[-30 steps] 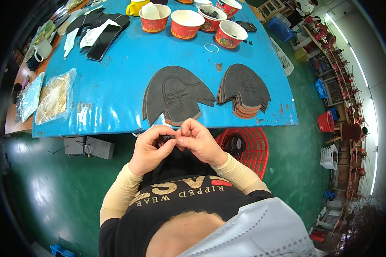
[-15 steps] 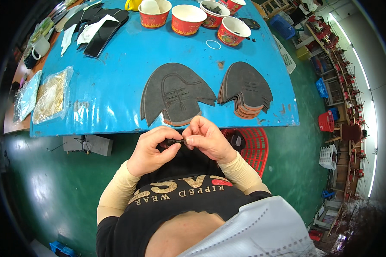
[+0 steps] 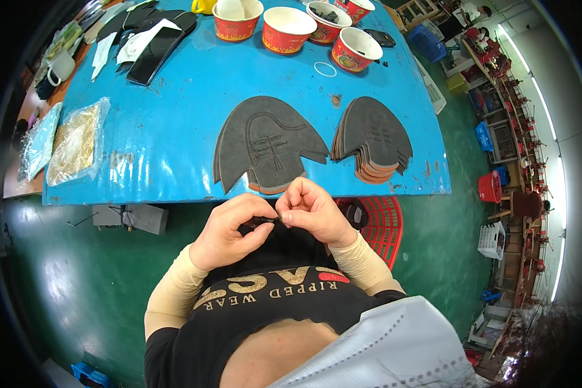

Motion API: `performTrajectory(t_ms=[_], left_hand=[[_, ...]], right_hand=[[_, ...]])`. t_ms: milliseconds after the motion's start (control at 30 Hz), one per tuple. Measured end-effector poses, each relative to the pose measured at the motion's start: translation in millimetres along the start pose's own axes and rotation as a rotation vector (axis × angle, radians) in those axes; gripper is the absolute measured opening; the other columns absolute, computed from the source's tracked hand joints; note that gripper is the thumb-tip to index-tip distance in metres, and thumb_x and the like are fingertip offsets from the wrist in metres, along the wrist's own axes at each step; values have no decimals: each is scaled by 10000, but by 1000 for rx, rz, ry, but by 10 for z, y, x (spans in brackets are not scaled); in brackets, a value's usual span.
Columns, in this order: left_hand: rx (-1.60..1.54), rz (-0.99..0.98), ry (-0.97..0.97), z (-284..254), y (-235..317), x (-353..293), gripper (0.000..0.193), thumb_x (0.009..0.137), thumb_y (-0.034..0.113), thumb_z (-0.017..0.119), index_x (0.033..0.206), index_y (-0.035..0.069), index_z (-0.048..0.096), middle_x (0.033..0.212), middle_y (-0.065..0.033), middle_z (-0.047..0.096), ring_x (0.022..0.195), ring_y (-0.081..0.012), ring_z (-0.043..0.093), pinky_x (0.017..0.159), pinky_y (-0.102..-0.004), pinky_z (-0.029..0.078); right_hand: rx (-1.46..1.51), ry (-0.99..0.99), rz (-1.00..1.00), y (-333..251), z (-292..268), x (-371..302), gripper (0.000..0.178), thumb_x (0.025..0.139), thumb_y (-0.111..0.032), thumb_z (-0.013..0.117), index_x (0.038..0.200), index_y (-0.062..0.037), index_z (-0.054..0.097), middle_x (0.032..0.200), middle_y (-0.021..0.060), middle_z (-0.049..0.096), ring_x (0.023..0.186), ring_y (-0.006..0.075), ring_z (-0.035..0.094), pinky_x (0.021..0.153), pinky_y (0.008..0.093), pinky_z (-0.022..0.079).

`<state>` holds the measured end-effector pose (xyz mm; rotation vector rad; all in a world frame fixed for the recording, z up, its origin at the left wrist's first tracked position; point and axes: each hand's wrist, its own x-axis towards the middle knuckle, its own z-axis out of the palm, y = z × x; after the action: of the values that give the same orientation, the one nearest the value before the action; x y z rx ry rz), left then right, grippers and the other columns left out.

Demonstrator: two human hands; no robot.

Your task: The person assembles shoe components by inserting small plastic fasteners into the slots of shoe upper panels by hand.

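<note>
Just off the table's near edge, my left hand [image 3: 228, 230] and my right hand [image 3: 315, 212] meet with their fingertips together. A small black piece [image 3: 258, 222] sits in the pinch of my left thumb and fingers, mostly hidden by them. My right thumb and forefinger grip its other end; its exact kind cannot be made out. Beyond my fingers lies a stack of dark grey curved cut pieces [image 3: 265, 139] with a stitched line and a pressed mark on top. To its right is a second, thicker stack [image 3: 374, 132] with orange-brown edges.
The blue table [image 3: 168, 145] carries several red paper tubs [image 3: 288, 37], a white ring [image 3: 325, 69], a black phone [image 3: 380, 39] and a plastic bag with gold contents [image 3: 77, 142]. Dark pieces with white paper [image 3: 147, 40] lie far left. A red basket [image 3: 385, 226] stands below the edge.
Both hands stay together in nearly the same place. The fingertips have shifted slightly around the small black piece, and less of it shows now. The view has tilted a little.
</note>
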<state>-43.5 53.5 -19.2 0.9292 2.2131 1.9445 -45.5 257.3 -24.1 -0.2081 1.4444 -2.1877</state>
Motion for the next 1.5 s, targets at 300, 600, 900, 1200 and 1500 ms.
performTrajectory(t_ms=[300, 600, 900, 1200, 1500], left_hand=[[-9, 12, -4, -6, -35, -18, 218, 745, -15, 660, 951, 32, 606, 903, -70, 605, 758, -156, 604, 611, -253, 489], [-21, -33, 6, -43, 12, 18, 225, 734, -29, 638, 951, 19, 599, 873, -87, 604, 762, -181, 589, 628, -277, 465], [346, 101, 61, -183, -109, 172, 224, 684, -38, 654, 890, 45, 623, 860, -87, 570, 759, -249, 577, 658, -330, 476], [603, 158, -16, 53, -231, 273, 216, 674, 32, 675, 870, 47, 587, 1036, -95, 578, 800, -261, 569, 716, -355, 468], [663, 149, 9, 108, -315, 306, 209, 652, 24, 659, 849, 39, 588, 1044, -90, 604, 791, -227, 574, 705, -337, 461]], right_hand=[[-4, -28, 9, -3, -30, 12, 247, 815, 25, 607, 854, -92, 393, 855, 27, 531, 742, 78, 496, 670, 217, 444], [43, -26, -24, 19, -31, 25, 271, 802, 57, 603, 876, -98, 393, 861, 37, 548, 770, 95, 519, 679, 225, 447], [-665, 387, -424, -259, -392, 106, 220, 816, 80, 586, 867, -49, 416, 851, 73, 583, 734, 91, 515, 662, 228, 449], [-1238, 250, -530, -219, -586, 609, 193, 812, 32, 622, 878, -27, 450, 838, 94, 619, 659, 187, 574, 617, 265, 474], [-1206, 112, -447, -261, -632, 682, 185, 787, 62, 614, 854, -28, 467, 840, 91, 618, 736, 215, 610, 652, 285, 491]])
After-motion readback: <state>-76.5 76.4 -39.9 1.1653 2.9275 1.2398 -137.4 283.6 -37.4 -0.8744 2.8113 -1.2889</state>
